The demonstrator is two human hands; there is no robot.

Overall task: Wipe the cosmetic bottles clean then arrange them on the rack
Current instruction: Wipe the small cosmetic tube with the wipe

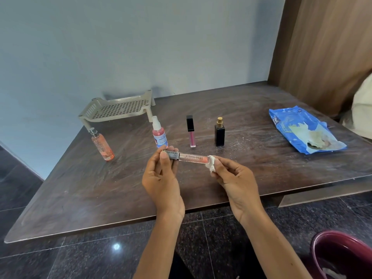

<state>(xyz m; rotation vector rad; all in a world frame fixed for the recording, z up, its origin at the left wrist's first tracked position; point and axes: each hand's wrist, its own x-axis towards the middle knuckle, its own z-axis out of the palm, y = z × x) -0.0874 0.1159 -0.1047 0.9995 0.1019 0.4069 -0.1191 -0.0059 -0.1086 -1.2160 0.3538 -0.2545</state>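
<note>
- Lip gloss tube point(189, 157): clear body with peach contents, dark cap, lettering "SWISS BEAUTY" seen upside down. It is held level in the air above the front part of the table, between both hands, with the cap end to the left.
- Left hand point(161, 178): fingers and thumb are curled round the cap end of the tube, which is gripped firmly.
- Right hand point(235, 178): a wipe is pinched in narrowly closed fingertips and pressed against the tube's right end.
- Wipe point(211, 163): white and crumpled, bunched over the tip of the tube.
- Rack point(118, 108): beige, perforated shelf on short legs, set at the back left of the table by the wall.
- Orange bottle point(101, 144): silver pump top, stood on the table just in front of the rack's near leg.
- Pink spray bottle point(159, 133): white cap, stood just behind the left hand.
- Pink gloss tube point(191, 131): black cap, stood upright near the middle of the table.
- Black bottle point(219, 133): gold top, stood upright just to the right of the pink gloss tube.
- Wipes packet point(302, 129): blue, laid flat on the right of the table and opened, with a wipe showing.
- Table point(80, 198): dark brown and streaked.
- Maroon bin point(342, 254): on the tiled floor at lower right.
</note>
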